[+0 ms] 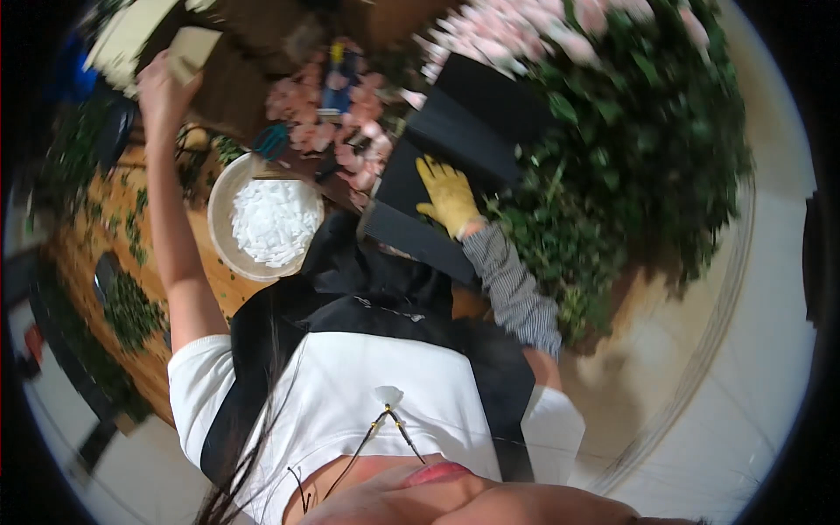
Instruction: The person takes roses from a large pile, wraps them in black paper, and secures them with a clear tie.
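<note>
My bare left hand [166, 96] reaches to the far left, its fingers closed on a small cream piece of card [194, 51]. Beside it at the upper left lies a stack of cream sheets [131, 39]. My right hand [446, 194], in a yellow glove with a striped sleeve above it, lies flat with its fingers spread on a black folded sheet of card [398, 179]. One panel of the black card stands raised beyond the glove. To its right is a big heap of pale pink roses [516, 35] with leafy green stems [612, 166].
A round bowl [220, 236] of small white pieces stands on the wooden table [171, 293]. Beyond it are pink artificial-looking blooms or petals [302, 105], a blue-and-yellow item [339, 79] and teal-handled scissors [269, 140]. Loose leaves [131, 311] litter the left side.
</note>
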`<state>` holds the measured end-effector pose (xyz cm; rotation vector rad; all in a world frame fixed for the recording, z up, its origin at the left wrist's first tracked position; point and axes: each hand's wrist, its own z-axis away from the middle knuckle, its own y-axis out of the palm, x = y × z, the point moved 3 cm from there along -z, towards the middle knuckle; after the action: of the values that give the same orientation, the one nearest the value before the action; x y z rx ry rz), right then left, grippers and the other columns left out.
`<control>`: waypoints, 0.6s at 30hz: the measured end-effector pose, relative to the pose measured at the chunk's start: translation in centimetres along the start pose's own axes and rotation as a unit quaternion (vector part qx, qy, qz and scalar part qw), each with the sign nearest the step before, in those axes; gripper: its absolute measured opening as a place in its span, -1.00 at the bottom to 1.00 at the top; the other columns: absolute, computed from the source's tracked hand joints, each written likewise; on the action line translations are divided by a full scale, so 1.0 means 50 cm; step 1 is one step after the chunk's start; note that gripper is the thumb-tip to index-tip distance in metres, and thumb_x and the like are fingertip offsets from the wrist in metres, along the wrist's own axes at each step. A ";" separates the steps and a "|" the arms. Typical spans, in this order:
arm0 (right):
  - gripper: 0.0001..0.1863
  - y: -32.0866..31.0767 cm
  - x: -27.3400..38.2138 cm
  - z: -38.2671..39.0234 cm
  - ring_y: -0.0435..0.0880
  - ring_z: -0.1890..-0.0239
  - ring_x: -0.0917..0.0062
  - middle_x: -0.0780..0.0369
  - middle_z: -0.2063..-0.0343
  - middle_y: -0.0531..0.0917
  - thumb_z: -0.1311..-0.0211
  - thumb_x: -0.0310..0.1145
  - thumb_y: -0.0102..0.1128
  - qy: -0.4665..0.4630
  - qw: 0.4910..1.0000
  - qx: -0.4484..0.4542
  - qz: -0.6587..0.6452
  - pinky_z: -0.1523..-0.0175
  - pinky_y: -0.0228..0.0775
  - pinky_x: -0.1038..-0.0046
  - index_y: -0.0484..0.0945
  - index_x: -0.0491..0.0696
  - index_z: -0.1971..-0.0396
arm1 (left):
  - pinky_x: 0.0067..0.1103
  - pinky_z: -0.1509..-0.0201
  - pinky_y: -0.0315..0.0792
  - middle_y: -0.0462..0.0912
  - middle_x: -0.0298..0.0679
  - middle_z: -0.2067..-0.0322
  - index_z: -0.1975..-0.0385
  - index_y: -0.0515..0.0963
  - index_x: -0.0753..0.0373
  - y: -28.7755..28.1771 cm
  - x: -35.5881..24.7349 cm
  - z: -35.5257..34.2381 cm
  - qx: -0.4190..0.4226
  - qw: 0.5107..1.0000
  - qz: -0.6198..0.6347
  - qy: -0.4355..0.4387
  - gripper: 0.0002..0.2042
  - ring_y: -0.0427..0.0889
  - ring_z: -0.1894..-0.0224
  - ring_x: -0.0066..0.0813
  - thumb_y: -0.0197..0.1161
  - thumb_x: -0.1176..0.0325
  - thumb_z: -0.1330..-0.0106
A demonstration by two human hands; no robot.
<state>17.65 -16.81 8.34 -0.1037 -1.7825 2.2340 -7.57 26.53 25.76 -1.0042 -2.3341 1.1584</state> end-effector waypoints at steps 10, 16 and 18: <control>-0.16 0.032 -0.007 -0.021 0.45 -0.34 0.27 0.13 -0.39 0.44 -0.12 -0.13 0.41 0.044 0.998 0.044 0.026 -0.31 0.31 0.22 0.34 -0.04 -0.42 | -0.57 0.10 0.56 0.73 -0.30 0.23 0.03 0.64 0.44 0.205 -0.519 0.347 0.685 0.430 0.541 -0.228 -0.58 0.65 0.21 -0.58 0.32 0.11 -0.47; -0.61 0.019 -0.093 0.019 0.70 0.01 0.13 0.05 0.09 0.75 -0.22 -0.11 0.30 0.047 0.927 0.032 -0.372 -0.14 0.50 0.18 0.73 -0.09 0.11 | -0.50 0.49 0.23 0.37 -0.39 0.64 0.50 0.49 0.33 0.369 -0.615 0.450 0.488 0.697 0.522 -0.061 -0.53 0.33 0.55 -0.61 0.34 0.01 -0.43; -0.56 0.010 -0.102 0.026 0.69 -0.02 0.14 0.03 0.06 0.73 -0.24 -0.06 0.31 0.031 0.915 0.041 -0.400 -0.16 0.52 0.19 0.71 -0.08 0.04 | -0.47 0.50 0.21 0.28 -0.32 0.67 0.58 0.40 0.35 0.377 -0.614 0.473 0.425 0.768 0.477 -0.032 -0.47 0.28 0.56 -0.58 0.39 0.00 -0.39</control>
<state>22.17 -19.49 7.58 0.4819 -1.3366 1.6647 8.29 -0.87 -3.48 -1.7460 -0.8926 2.2909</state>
